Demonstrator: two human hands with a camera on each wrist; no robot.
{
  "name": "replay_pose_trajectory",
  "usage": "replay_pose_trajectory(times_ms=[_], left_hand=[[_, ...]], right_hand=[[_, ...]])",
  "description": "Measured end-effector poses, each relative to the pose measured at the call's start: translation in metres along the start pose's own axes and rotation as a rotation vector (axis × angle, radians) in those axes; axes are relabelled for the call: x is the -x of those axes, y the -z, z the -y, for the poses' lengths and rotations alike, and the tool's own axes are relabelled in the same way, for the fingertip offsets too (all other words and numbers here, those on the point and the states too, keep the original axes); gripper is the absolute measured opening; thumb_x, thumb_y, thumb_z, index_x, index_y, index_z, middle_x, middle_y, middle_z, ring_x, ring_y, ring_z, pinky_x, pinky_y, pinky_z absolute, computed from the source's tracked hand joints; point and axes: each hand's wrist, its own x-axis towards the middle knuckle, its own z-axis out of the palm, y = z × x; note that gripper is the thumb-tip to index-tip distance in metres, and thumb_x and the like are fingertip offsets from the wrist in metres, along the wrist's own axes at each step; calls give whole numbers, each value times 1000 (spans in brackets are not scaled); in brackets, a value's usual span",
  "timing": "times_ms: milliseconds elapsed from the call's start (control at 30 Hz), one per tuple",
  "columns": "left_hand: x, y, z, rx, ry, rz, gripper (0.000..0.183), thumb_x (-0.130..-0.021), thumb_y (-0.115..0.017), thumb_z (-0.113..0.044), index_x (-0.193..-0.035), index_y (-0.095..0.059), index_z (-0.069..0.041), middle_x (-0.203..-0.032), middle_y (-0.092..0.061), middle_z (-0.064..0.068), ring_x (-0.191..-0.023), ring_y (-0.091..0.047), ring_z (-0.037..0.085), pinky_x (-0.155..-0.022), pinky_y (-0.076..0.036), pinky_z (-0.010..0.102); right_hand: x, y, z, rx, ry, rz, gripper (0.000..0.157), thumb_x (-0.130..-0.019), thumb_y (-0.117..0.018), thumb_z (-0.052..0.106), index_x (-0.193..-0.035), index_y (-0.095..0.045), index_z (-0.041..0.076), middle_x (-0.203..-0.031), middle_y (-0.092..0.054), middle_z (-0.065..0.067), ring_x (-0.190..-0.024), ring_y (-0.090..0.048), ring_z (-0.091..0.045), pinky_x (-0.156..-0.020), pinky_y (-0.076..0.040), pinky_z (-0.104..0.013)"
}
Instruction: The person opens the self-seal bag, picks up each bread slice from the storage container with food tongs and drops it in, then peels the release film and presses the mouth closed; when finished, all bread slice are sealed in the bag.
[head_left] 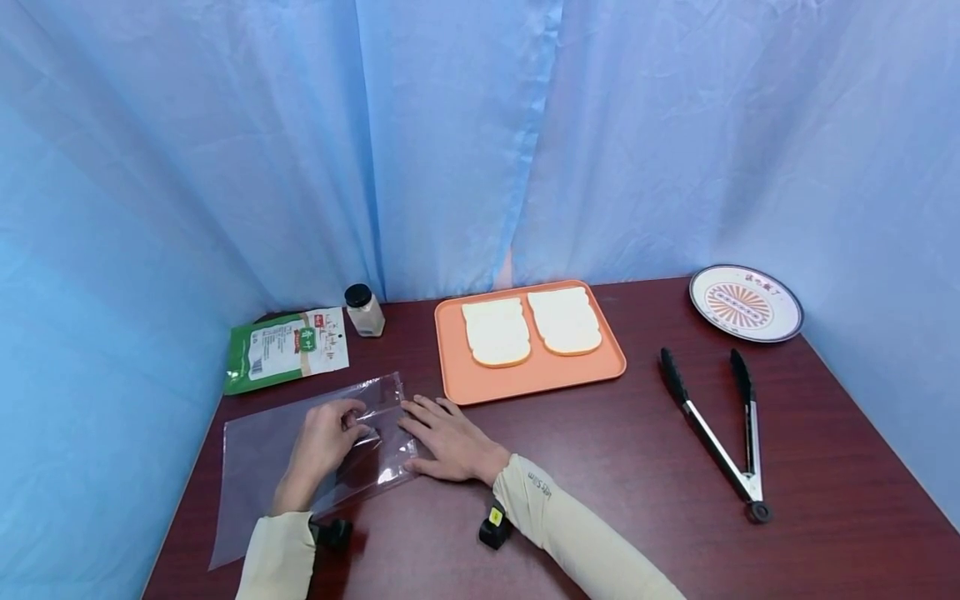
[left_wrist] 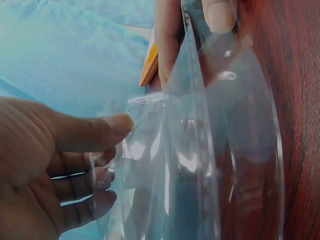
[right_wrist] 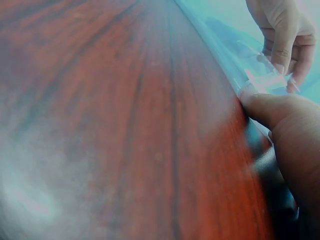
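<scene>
A clear plastic bag (head_left: pixel 262 454) lies flat on the left part of the dark wooden table, its top layer lifted near the right end. My left hand (head_left: pixel 324 443) pinches that layer between thumb and fingers. In the left wrist view the lifted film (left_wrist: pixel 187 165) stands up in folds beside the left thumb (left_wrist: pixel 95 131). My right hand (head_left: pixel 456 442) rests palm down with its fingers spread, the fingertips at the bag's right edge. The right thumb (right_wrist: pixel 270 107) touches the film at that edge in the right wrist view.
Behind the bag lie a green and white packet (head_left: pixel 285 350) and a black-capped jar (head_left: pixel 366 312). An orange tray (head_left: pixel 480 389) holds two bread slices (head_left: pixel 497 332). Tongs (head_left: pixel 712 442), spread apart, and a patterned plate (head_left: pixel 780 312) are at right. Blue curtains (head_left: pixel 450 167) surround the table.
</scene>
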Motion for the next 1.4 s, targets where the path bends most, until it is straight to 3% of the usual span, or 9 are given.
replay_pose_trajectory(times_ms=[167,300,533,800,967,1233,1400], left_hand=[[2,1,0,19,3,4,8,-84,-79,-8,-90,-76,-4,-81,-70,8,-68,-55,14,-64,-43,29],[3,3,1,56,-15,16,4,-86,-74,-4,-82,-73,-6,-76,-68,7,-66,-54,13,-63,-44,26],[4,8,2,80,-26,52,11,-84,-66,0,-90,-75,-2,-80,-71,8,-68,-56,13,-63,-45,26],[6,9,4,-1,-74,8,9,-87,-73,-2,-94,-78,-3,-94,-77,14,-83,-71,25,-74,-57,44],[8,7,3,-68,-103,-44,5,-84,-77,-4,-89,-78,-5,-88,-75,10,-78,-69,23,-73,-56,45],[8,-2,2,-133,-185,-43,4,-82,-79,-5,-82,-75,-7,-79,-68,4,-72,-64,19,-71,-55,43],[6,-7,3,-132,-208,-50,5,-81,-79,-5,-82,-76,-8,-78,-67,3,-69,-62,16,-67,-53,39]], right_hand=[[0,2,0,-8,-2,1,65,-101,-44,58,-154,-38,22,-167,-26,0,-156,-22,-23,-125,-25,-46],[0,2,1,-10,-8,10,65,-101,-44,59,-155,-37,23,-167,-26,0,-157,-21,-22,-125,-24,-46],[0,1,0,-17,-10,21,66,-101,-43,59,-155,-37,23,-168,-25,0,-157,-20,-22,-126,-23,-46],[-1,1,1,-4,-10,20,66,-101,-43,59,-155,-37,23,-167,-25,0,-157,-21,-22,-125,-23,-46],[-1,4,3,-10,-22,36,66,-100,-44,59,-154,-38,22,-167,-27,-1,-157,-22,-22,-125,-24,-47],[-1,12,6,5,-32,40,64,-100,-47,58,-152,-43,20,-165,-31,-4,-154,-27,-23,-123,-29,-46],[3,19,5,-29,-26,-1,62,-101,-50,53,-151,-43,18,-164,-33,-6,-151,-35,-22,-120,-35,-44]])
